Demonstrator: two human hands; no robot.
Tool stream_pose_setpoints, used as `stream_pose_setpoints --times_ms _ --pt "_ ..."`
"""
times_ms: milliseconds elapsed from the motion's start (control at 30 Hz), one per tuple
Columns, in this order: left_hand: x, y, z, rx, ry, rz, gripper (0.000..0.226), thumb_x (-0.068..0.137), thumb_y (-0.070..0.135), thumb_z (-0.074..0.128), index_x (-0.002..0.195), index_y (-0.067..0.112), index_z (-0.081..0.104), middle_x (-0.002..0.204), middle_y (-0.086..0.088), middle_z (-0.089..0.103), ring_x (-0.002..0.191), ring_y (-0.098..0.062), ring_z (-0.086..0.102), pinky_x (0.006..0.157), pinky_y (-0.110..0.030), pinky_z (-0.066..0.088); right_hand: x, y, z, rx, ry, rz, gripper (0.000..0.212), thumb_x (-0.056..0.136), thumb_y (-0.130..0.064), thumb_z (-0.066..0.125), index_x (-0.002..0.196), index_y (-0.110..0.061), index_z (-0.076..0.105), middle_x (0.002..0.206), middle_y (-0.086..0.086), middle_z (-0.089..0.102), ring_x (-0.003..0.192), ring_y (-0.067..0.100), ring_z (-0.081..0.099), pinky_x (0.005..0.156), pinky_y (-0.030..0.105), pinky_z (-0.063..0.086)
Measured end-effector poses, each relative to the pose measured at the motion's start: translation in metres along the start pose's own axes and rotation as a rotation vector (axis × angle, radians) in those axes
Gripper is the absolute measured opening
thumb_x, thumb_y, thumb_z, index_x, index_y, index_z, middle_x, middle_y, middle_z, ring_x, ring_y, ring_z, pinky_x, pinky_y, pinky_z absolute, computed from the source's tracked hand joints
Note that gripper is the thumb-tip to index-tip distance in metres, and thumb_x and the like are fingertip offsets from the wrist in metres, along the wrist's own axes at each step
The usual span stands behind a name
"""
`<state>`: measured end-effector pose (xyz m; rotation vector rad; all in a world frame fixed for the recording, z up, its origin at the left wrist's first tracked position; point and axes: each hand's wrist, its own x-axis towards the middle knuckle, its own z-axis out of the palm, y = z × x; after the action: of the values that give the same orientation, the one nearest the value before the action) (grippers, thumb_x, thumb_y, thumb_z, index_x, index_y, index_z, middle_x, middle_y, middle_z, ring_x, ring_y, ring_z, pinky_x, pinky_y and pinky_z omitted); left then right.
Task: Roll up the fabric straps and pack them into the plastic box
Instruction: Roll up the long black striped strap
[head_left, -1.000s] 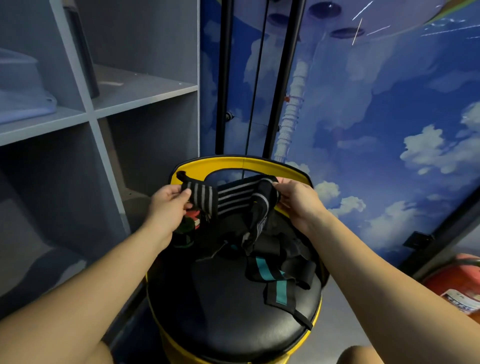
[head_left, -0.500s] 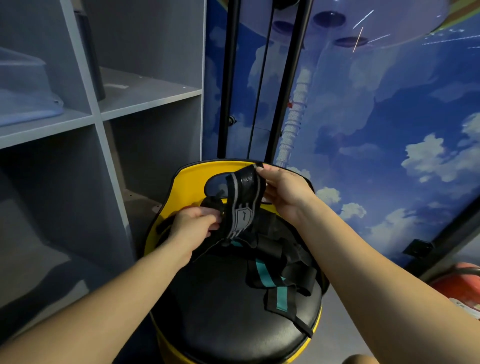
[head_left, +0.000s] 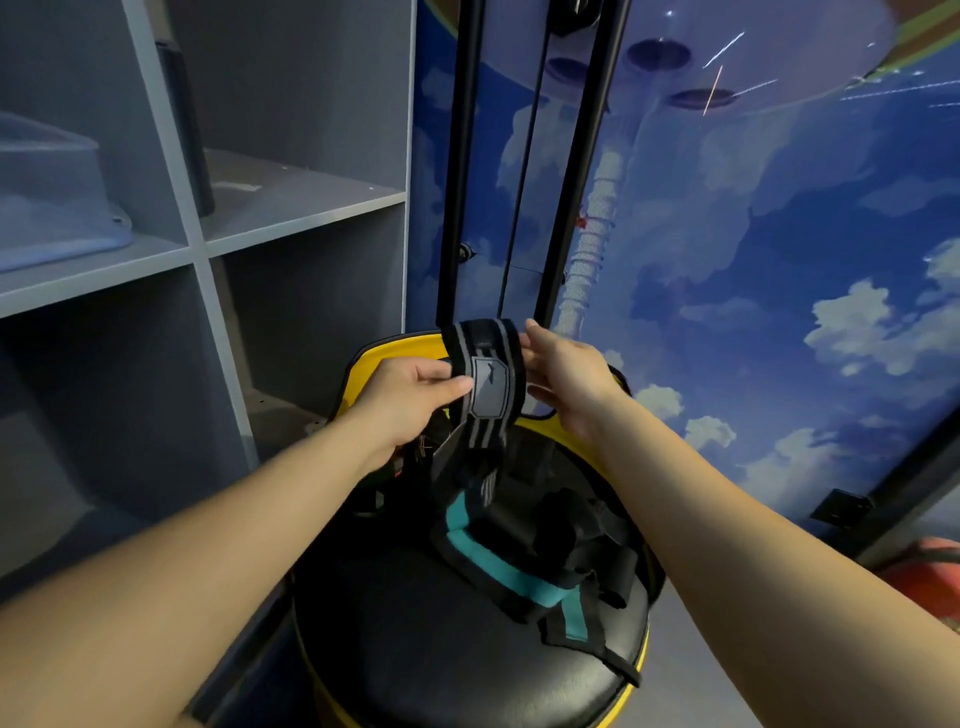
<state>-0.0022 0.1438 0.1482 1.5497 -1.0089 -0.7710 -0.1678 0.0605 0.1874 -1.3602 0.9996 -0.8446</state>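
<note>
On the far left, a clear plastic box (head_left: 49, 202) sits on the grey shelf (head_left: 93, 270), well away from my hands; I take it for the one I have to fill, though I can't see inside it.

My left hand (head_left: 410, 395) pinches the grey-striped strap (head_left: 483, 384) between thumb and fingers, just beside its grey patch. The strap stands up from that pinch, bends over at the top, and its tail hangs down to the pile below. My right hand (head_left: 563, 382) is on the far side of the strap with the fingers fairly straight and loose, touching or nearly touching it; I can't tell which.

To roll it well, I would keep the left pinch firm as the core, let the right hand feed the length round it under light tension, and keep the edges lined up so the roll doesn't cone out. The tail could drag the teal-striped strap (head_left: 511, 571) along, so I should lift it free first.

The other straps lie tangled on the black stool (head_left: 415, 649).
</note>
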Motion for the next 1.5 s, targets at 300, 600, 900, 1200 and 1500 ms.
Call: stream_pose_setpoints --times_ms 300,600,900,1200,1500 --pt "0.045 0.008 0.005 -0.188 0.004 -0.158 0.043 0.079 0.031 0.085 0.117 0.018 0.070 0.116 -0.004 0.074 0.113 -0.022 0.066 0.070 -0.029 0.044 -0.009 0.044 -0.013 0.036 -0.136 0.043 0.020 0.096 -0.018 0.067 0.107 -0.003 0.072 0.098 0.007 0.077 0.090 0.019 0.074 0.075 0.027 0.056" --pt "0.028 -0.019 0.017 -0.214 -0.085 -0.226 0.033 0.089 0.045 0.072 0.106 0.017 0.074 0.097 -0.001 0.079 0.082 -0.015 0.069 0.072 -0.030 0.045 0.006 0.033 -0.003 0.071 -0.104 -0.055 0.024 0.094 -0.006 0.068 0.071 -0.014 0.070 0.076 0.007 0.074 0.062 0.012 0.069 0.053 0.018 0.052" --pt "0.024 -0.036 0.017 -0.078 -0.136 -0.213 0.009 0.089 0.026 0.075 0.093 0.018 0.078 0.095 -0.002 0.079 0.091 -0.019 0.069 0.082 -0.034 0.047 0.015 0.037 0.014 0.031 -0.053 -0.045 0.014 0.091 -0.012 0.074 0.091 0.002 0.074 0.080 0.011 0.076 0.065 0.018 0.072 0.060 0.031 0.061" --pt "0.030 -0.041 0.020 -0.229 -0.082 -0.303 0.013 0.087 0.026 0.078 0.094 0.016 0.076 0.085 0.003 0.077 0.083 -0.014 0.068 0.080 -0.033 0.046 0.013 0.051 0.002 -0.031 -0.054 -0.003 0.027 0.101 -0.026 0.061 0.097 -0.004 0.076 0.081 0.001 0.075 0.073 0.011 0.069 0.069 0.024 0.052" --pt "0.034 -0.038 0.028 -0.379 -0.033 -0.395 0.012 0.088 0.027 0.077 0.087 0.021 0.066 0.080 0.006 0.078 0.082 -0.008 0.074 0.070 -0.031 0.037 -0.020 0.089 -0.016 -0.040 -0.116 -0.201 0.032 0.079 0.001 0.062 0.105 -0.014 0.071 0.099 -0.001 0.073 0.102 0.017 0.067 0.089 0.028 0.052"
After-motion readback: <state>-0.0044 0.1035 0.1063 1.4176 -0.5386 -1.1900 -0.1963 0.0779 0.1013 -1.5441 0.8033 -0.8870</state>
